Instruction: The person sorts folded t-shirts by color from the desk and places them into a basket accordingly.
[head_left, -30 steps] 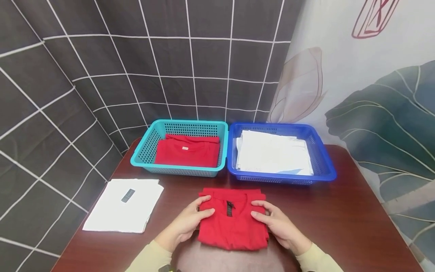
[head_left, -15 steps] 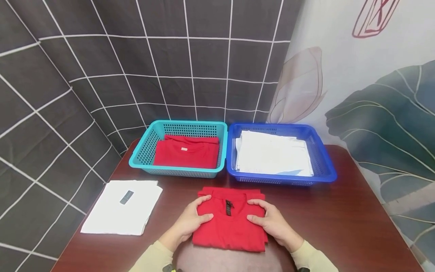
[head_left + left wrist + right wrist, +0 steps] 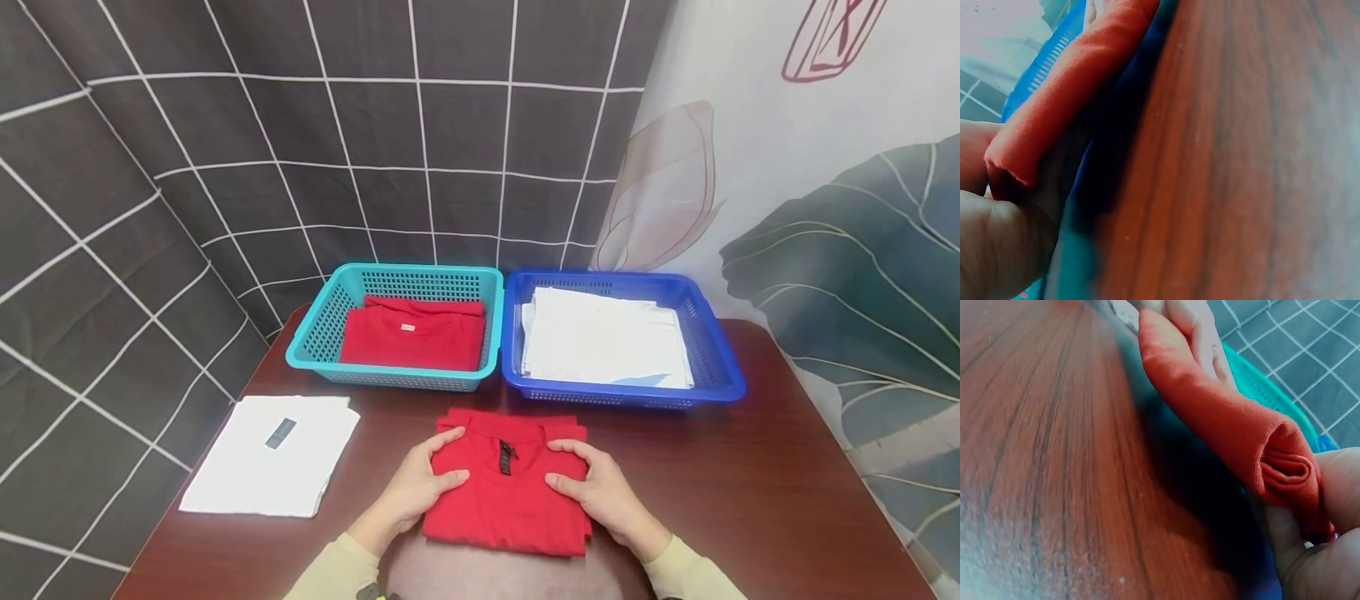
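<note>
A folded red T-shirt [image 3: 504, 492] with a dark neck label lies in front of me, collar at the far side. My left hand [image 3: 422, 483] grips its left edge, thumb on top and other fingers reaching underneath. On the opposite edge my right hand [image 3: 603, 492] holds it the same way. Both wrist views show the rolled near fold of the red T-shirt [image 3: 1222, 419] between thumb and fingers, a dark gap beneath it above the tabletop. How high it is held, I cannot tell.
Behind the shirt stand a turquoise basket [image 3: 397, 376] with folded red clothing [image 3: 412, 337] and a blue basket [image 3: 720, 350] with folded white clothing [image 3: 607, 337]. A folded white shirt [image 3: 262, 467] lies left on the brown table [image 3: 757, 500]. Grid-patterned cloth [image 3: 360, 125] hangs behind.
The shirt's front fold has shifted slightly left, and my right hand has moved a little left with it. Both hands keep their hold. The last half second brings hardly any movement.
</note>
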